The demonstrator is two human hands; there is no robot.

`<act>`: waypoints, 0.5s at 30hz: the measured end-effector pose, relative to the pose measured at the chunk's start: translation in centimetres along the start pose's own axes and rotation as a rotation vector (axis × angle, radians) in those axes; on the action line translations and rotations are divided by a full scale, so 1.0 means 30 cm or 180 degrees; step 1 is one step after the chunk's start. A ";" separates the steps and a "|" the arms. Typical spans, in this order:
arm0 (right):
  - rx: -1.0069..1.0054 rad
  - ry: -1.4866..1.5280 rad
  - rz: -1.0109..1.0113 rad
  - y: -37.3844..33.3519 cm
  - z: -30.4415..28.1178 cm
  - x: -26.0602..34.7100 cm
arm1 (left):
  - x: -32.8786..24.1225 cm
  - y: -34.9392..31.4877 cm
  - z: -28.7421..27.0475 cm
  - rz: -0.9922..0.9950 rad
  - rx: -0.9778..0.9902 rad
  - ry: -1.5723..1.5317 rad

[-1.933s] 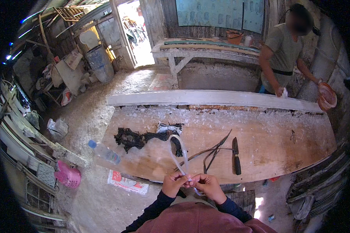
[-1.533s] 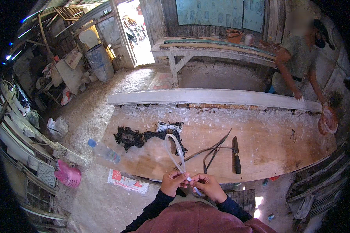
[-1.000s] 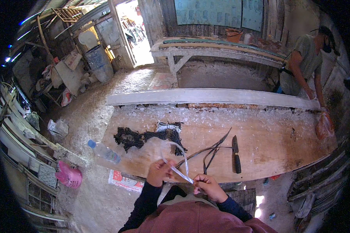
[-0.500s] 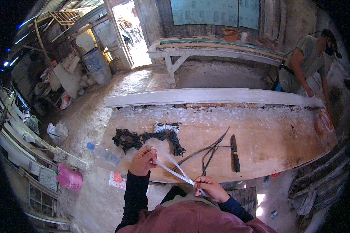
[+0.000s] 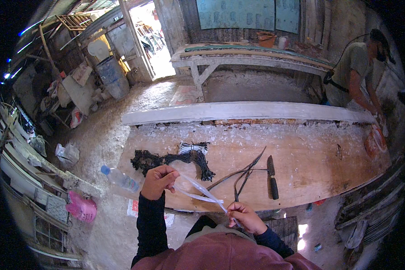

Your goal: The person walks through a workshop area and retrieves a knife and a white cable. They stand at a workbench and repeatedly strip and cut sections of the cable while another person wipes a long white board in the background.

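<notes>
A thin white plastic strip (image 5: 201,191) stretches between my two hands above the near edge of the wooden board. My left hand (image 5: 159,181) pinches its upper end, fingers closed. Lower down and closer to my body, my right hand (image 5: 244,217) grips the strip where its strands come together. Beyond my left hand lie bundles of black ties (image 5: 173,160), with a bundle of white ties (image 5: 192,147) among them. Dark flat strips (image 5: 241,174) cross one another on the board. To their right rests a knife (image 5: 272,177) with a black handle.
A clear water bottle (image 5: 120,178) stands left of the wooden board (image 5: 310,157). A long white beam (image 5: 247,112) runs along the board's far side. At the far right a person (image 5: 357,74) bends over an orange bag (image 5: 375,141). A pink basket (image 5: 82,207) sits on the floor.
My left hand has moved slightly left and toward me, and the strip's loop has shifted with it. My right hand stays nearly in place. The other person has leaned toward the orange bag.
</notes>
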State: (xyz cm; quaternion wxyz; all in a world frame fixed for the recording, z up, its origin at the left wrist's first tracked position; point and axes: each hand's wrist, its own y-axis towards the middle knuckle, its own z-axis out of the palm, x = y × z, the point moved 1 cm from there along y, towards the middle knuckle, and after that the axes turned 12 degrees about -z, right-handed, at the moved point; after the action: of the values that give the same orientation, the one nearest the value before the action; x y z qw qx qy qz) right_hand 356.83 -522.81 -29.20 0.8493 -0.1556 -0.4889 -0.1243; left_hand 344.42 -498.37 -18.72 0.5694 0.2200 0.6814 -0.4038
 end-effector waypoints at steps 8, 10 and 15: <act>0.0317 -0.0754 -0.0156 -0.024 0.036 0.094 | 0.000 -0.002 0.007 -0.0087 0.0333 0.0060; 0.0340 -0.0835 -0.0269 -0.018 0.039 0.109 | -0.004 -0.004 0.008 -0.0151 0.0386 0.0099; 0.0109 -0.1165 -0.0858 0.010 0.042 0.107 | -0.010 -0.007 0.014 -0.0191 0.0370 0.0141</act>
State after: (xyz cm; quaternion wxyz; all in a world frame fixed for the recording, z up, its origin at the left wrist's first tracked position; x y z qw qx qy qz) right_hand 357.53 -522.23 -25.87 0.7247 -0.0944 -0.6532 -0.1980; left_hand 344.60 -498.78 -18.38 0.5280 0.2410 0.6756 -0.4546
